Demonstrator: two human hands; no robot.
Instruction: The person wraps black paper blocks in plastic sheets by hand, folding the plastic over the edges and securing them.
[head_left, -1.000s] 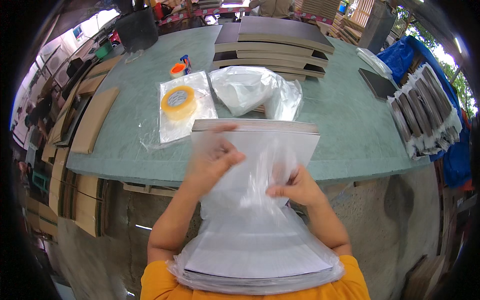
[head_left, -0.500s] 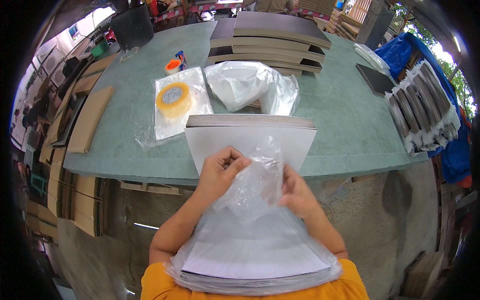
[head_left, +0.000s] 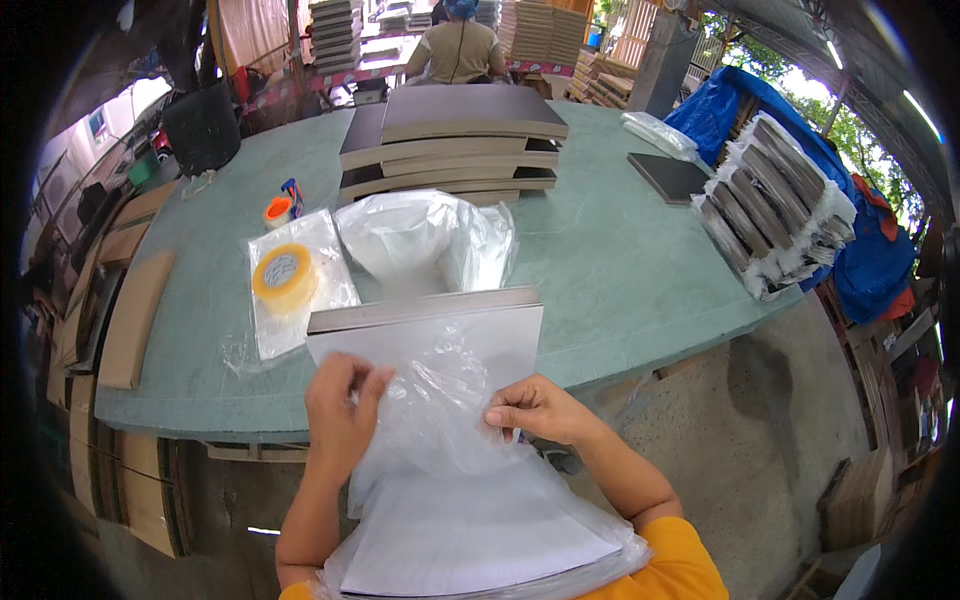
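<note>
My right hand (head_left: 535, 408) pinches the edge of a clear plastic bag (head_left: 440, 390) between thumb and fingers. At the bag's left side, my left hand (head_left: 345, 410) is slightly blurred, its thumb and curled fingers apart with nothing visible between them. Behind the bag, a stack of white boards (head_left: 515, 325) leans upright at the table's near edge. Against my body rests a pile of plastic-sheathed white sheets (head_left: 480, 535), its lower edge cut off by the picture. More crumpled clear plastic (head_left: 405, 235) lies beyond the boards.
On the green table (head_left: 610, 290), a yellowish tape roll (head_left: 283, 275) lies on flat plastic packs, near an orange-cored roll (head_left: 278, 210). Dark panels (head_left: 470, 112) are stacked at the back; wrapped panels (head_left: 770, 205) lean at right. Cardboard (head_left: 135, 320) lines the left. A person (head_left: 455, 50) sits beyond.
My hands have moved farther apart, and the bag spreads wider between them. My left hand appears to have let go of the plastic. The view has shifted to the right and up.
</note>
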